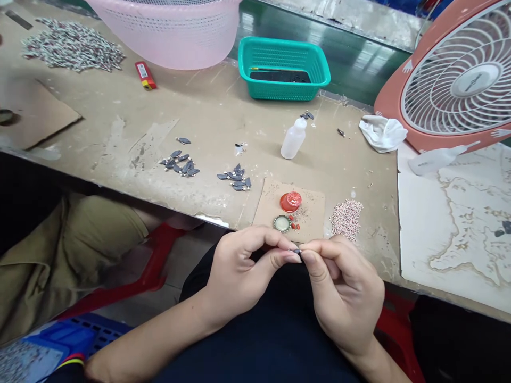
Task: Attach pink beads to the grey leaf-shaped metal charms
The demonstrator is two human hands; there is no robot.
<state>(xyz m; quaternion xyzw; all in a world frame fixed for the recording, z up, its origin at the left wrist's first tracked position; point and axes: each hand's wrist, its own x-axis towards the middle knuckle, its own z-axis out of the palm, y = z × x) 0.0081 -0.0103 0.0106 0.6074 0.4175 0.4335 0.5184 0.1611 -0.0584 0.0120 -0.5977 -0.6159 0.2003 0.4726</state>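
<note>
Between my two hands, just past the table's front edge, is a small dark grey piece point(296, 251). My left hand point(249, 266) pinches its left end with thumb and forefinger; my right hand point(343, 287) pinches the right end. Beyond them lies a cardboard square point(265, 210) with a red cap-like container point(290, 201), a bottle cap point(281, 223) and tiny red bits. A pile of small pinkish beads point(347, 219) is right of the cardboard. Similar dark pieces lie in two groups, one nearer point(237, 178) and one farther left point(179, 164).
A white squeeze bottle point(293, 139) stands behind the cardboard. Farther back are a teal basket point(284, 93), a pink basket point(171, 48) and a red lighter point(145, 75). An orange fan point(389, 101) and white cloth point(383, 133) are at right. A person's leg point(91, 239) shows at left.
</note>
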